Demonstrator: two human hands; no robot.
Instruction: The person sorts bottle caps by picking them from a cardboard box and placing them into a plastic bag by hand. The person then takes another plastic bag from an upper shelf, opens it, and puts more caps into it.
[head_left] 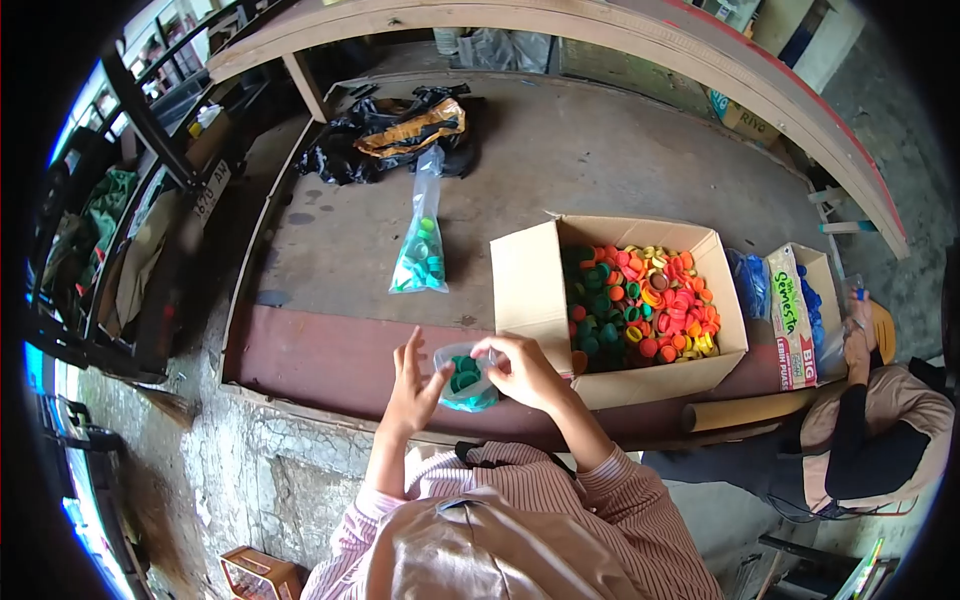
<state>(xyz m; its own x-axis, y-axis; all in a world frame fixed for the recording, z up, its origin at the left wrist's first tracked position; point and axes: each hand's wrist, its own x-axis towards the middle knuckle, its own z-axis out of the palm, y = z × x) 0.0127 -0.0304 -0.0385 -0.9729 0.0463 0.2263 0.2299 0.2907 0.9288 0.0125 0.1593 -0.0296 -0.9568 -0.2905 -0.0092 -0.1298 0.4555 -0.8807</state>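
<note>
Head | seemingly done: bag of green caps (pixel 420 265) lying on counter (pixel 335 265) | under way: open clear bag (pixel 472 402), part-filled, between hands; right hand (pixel 526 372) pinching its rim, left hand (pixel 411 385) spread wide | remaining: carton (pixel 528 290) of loose caps (pixel 662 312)

Smooth plastic caps (pixel 684 300), a glossy clear-plastic bag (pixel 427 185), a matt cardboard box (pixel 527 290) — and rough concrete floor (pixel 230 470).

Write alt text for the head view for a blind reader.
A person's right hand touches a clear plastic container of green caps, left hand open beside it. At right stands an open cardboard box of colourful caps; farther back lies a clear bag of green caps.
</note>
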